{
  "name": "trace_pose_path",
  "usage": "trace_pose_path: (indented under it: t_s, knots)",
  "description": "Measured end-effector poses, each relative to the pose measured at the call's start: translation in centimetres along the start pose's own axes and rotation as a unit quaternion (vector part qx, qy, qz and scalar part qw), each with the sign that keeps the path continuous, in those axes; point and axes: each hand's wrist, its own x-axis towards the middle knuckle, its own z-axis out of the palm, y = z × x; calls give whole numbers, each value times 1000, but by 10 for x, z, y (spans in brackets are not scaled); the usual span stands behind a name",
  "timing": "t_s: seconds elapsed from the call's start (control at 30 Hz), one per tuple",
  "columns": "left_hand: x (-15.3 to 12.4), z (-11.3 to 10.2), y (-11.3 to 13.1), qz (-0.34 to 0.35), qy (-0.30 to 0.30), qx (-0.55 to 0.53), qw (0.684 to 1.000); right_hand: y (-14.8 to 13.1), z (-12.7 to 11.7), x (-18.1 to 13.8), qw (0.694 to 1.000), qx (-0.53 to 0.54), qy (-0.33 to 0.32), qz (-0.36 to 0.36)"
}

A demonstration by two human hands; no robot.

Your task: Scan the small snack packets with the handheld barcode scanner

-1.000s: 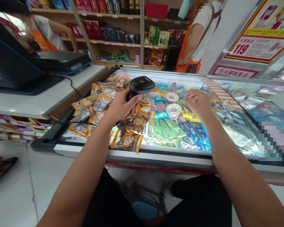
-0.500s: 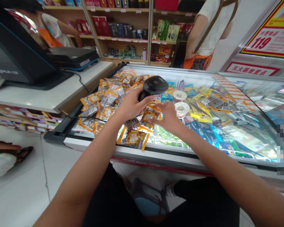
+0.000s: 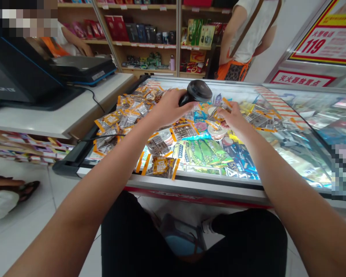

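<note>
My left hand (image 3: 167, 106) is wrapped round the grip of a black barcode scanner (image 3: 196, 91), its head held above the glass top of a chest freezer (image 3: 190, 184). My right hand (image 3: 231, 116) pinches a small orange-edged snack packet (image 3: 217, 113) just right of the scanner. Several more orange-edged snack packets (image 3: 123, 115) lie heaped on the glass at the left. A round white tub (image 3: 216, 132) sits under my right hand.
A white counter (image 3: 57, 119) with a black till screen (image 3: 14, 77) stands at the left, the scanner's cable (image 3: 95, 137) trailing below it. Shelves of goods (image 3: 150, 34) line the back. A person in an orange apron (image 3: 242, 42) stands behind the freezer; another person's foot (image 3: 23, 190) shows at left.
My right hand picked up a snack packet from the near pile and lifted it toward the scanner. My left hand moved the scanner further away, up and to the right.
</note>
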Motion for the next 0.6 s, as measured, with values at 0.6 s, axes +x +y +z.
trace_pose_path:
  t_s: [0.6]
  knots:
    - [-10, 18, -29, -54, -157, -115, 979, 0, -6, -1, 978, 122, -148, -81]
